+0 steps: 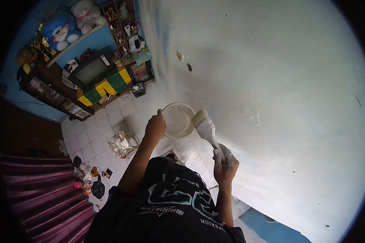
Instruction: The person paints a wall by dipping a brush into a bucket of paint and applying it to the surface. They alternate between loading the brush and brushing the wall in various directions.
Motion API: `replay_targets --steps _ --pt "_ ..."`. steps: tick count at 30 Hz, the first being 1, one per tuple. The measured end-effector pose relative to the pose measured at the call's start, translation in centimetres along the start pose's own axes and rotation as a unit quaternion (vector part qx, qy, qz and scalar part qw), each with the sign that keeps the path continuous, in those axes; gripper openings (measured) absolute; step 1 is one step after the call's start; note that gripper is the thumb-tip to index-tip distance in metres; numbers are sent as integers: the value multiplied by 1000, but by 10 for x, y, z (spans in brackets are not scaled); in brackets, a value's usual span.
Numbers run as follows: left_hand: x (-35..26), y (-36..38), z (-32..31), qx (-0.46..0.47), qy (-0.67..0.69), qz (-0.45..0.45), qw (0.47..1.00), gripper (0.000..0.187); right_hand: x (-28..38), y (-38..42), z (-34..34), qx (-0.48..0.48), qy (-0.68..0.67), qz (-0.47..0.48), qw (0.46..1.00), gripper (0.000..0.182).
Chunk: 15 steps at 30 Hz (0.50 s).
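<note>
My left hand (pixel 155 126) grips the rim of a round white basin (pixel 170 112), its thumb over the edge. Inside the basin is a pale whitish liquid or paste. My right hand (pixel 225 165) is closed around the handle of a wide paintbrush (pixel 207 128). The brush points up and to the left, its pale bristles just off the basin's right rim. White residue coats the brush and the fingers of my right hand. To the right rises a wall (pixel 280 101) covered in patchy white.
Below stands a small stool (pixel 127 146) with crumpled plastic on it. A television (pixel 92 69) sits on a cabinet at the far left. A black bag (pixel 97 187) and other clutter lie by a purple curtain (pixel 44 194). The wall has an outlet (pixel 179 56) and a hole (pixel 189 67).
</note>
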<state>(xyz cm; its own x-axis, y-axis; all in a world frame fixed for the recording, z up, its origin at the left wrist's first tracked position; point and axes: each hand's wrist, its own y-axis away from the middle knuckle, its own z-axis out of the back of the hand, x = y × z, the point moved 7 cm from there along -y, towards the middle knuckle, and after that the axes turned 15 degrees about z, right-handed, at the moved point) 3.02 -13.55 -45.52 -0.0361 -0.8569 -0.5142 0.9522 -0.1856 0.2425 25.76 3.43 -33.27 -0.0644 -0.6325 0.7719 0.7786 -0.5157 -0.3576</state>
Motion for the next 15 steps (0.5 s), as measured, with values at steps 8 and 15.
replay_targets --steps 8,15 --pt "-5 3 -10 35 -6 2 999 27 -9 4 -16 4 48 50 998 19" --pt "-8 3 -16 42 -16 -26 999 33 -16 10 -16 -30 50 37 998 20"
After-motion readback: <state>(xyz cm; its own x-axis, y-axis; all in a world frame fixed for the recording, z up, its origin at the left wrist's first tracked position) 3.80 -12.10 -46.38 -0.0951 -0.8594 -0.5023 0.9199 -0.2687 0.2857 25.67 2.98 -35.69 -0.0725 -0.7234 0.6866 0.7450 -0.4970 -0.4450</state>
